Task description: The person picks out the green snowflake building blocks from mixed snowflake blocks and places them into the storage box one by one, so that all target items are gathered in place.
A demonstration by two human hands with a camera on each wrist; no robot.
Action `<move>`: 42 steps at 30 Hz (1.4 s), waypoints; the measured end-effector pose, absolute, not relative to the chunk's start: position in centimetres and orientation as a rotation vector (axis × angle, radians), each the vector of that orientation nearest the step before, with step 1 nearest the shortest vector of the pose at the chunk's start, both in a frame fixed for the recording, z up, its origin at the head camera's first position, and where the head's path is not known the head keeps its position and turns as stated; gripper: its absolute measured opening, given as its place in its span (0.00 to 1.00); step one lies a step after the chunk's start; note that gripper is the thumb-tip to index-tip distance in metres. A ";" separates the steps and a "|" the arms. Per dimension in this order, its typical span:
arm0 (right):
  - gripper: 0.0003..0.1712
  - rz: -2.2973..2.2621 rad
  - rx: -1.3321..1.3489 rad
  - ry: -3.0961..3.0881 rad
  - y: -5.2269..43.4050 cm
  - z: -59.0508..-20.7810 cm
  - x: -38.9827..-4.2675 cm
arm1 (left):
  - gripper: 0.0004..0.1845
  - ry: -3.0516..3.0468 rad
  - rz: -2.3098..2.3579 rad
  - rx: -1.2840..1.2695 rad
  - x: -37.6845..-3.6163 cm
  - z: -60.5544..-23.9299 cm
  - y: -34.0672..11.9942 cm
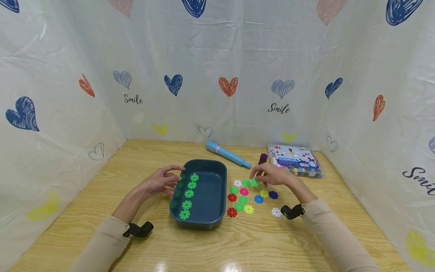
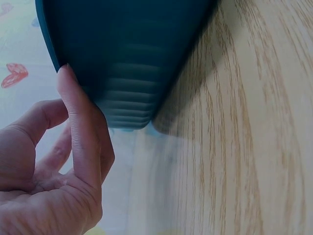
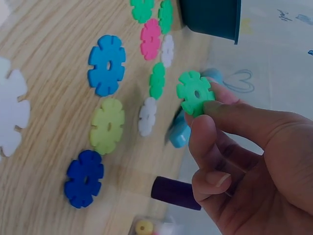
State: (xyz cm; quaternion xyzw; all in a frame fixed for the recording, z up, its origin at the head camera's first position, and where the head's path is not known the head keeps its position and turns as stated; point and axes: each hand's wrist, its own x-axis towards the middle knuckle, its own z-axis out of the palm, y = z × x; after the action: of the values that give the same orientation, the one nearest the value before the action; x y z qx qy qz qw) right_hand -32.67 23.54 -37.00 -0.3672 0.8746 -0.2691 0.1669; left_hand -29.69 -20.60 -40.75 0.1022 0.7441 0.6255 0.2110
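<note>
My right hand (image 1: 272, 174) pinches a green notched disc (image 3: 194, 94) between thumb and fingers, just above the table. Around it lie loose flower-shaped discs, among them a yellow disc (image 3: 107, 126), a dark blue disc (image 3: 84, 179), a lighter blue disc (image 3: 106, 65) and a pink disc (image 1: 244, 191). My left hand (image 1: 158, 184) is at the left side of a dark blue-green bin (image 1: 221, 189), fingertips touching its rim. In the left wrist view a fingertip meets the rim's edge. Inside the bin, several green discs (image 1: 188, 193) lie in a row along the left wall.
Behind the bin lies a light blue stick (image 1: 228, 154) with a thicker end. A dark purple cylinder (image 1: 263, 158) stands beyond my right hand. A clear plastic case (image 1: 295, 160) with a printed label sits at the back right. Heart-printed curtains enclose the wooden table (image 1: 149, 251).
</note>
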 end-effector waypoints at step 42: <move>0.12 -0.569 -0.999 2.460 9.5 -32.4 -36.0 | 0.30 2.057 1.746 0.293 -29.8 -40.9 -20.7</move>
State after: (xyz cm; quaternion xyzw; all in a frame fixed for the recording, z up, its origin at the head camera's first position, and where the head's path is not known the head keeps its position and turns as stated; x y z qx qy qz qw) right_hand -35.97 9.53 -32.39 -0.3596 0.8855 -0.2047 0.2115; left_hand -29.84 -20.65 -40.90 0.1054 0.7406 0.6288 0.2122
